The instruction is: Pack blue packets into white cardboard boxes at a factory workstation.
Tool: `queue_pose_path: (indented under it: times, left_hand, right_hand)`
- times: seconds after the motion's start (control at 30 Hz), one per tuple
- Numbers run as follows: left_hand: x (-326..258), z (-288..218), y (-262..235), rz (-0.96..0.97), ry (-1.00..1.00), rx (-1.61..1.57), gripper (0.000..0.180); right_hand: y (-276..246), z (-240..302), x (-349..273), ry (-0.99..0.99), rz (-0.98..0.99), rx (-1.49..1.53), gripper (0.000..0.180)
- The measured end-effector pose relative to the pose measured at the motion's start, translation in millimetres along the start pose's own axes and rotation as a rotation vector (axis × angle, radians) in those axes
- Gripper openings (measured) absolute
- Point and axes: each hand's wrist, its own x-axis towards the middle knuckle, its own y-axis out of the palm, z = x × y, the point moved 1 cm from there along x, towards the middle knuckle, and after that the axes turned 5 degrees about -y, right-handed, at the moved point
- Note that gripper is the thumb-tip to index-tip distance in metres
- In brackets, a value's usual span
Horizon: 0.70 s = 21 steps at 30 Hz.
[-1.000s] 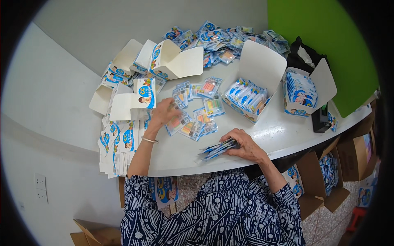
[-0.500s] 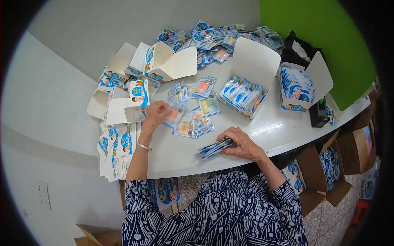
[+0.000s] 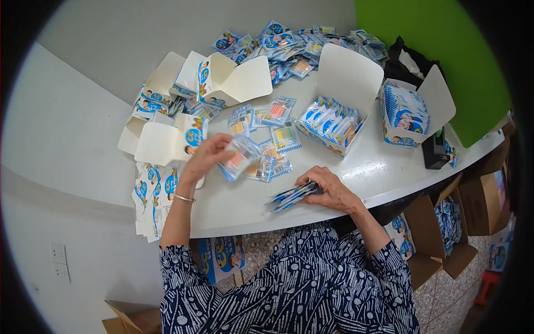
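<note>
My left hand (image 3: 207,156) pinches a small clear packet (image 3: 243,153) with blue printed edges and a reddish patch inside, slightly blurred. It is raised over several loose packets (image 3: 285,136) of coloured sticks that lie on the white table. Near the front edge, my right hand (image 3: 329,192) grips a stack of similar packets (image 3: 290,197), held on edge with their ends pointing left. Beyond my right hand stands an open white box (image 3: 317,143) filled with a row of upright packets. Next to my left wrist sits another open carton (image 3: 158,143), its inside not visible.
A big heap of packets (image 3: 283,47) lies against the back wall. More open boxes (image 3: 245,83) stand at the back left, above flattened cartons (image 3: 153,195). To the right are a filled box (image 3: 403,139) and a black device (image 3: 435,151). Brown cardboard boxes (image 3: 423,245) stand below the table.
My left hand has lifted the packet off the loose group and brought it slightly nearer. The carton by my left wrist has turned a little. My right hand keeps its stack in place.
</note>
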Motion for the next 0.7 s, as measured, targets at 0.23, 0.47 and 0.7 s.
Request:
queue_pose_path:
  times: [0.23, 0.47, 0.7]
  left_hand:
    - [2.5, 36.8, 31.7, 0.029, 0.349, 0.846, 0.056]
    - [-7.3, 14.5, 38.8, 0.195, -0.069, 1.014, 0.051]
    - [5.6, 9.9, 57.0, -0.103, -0.317, -0.563, 0.038]
  right_hand:
    - [3.3, -1.7, 1.7, -0.033, -0.006, -0.016, 0.037]
    - [5.5, -5.8, -0.4, -0.051, -0.023, -0.042, 0.039]
    - [3.7, -4.4, 6.3, -0.117, -0.017, 0.005, 0.037]
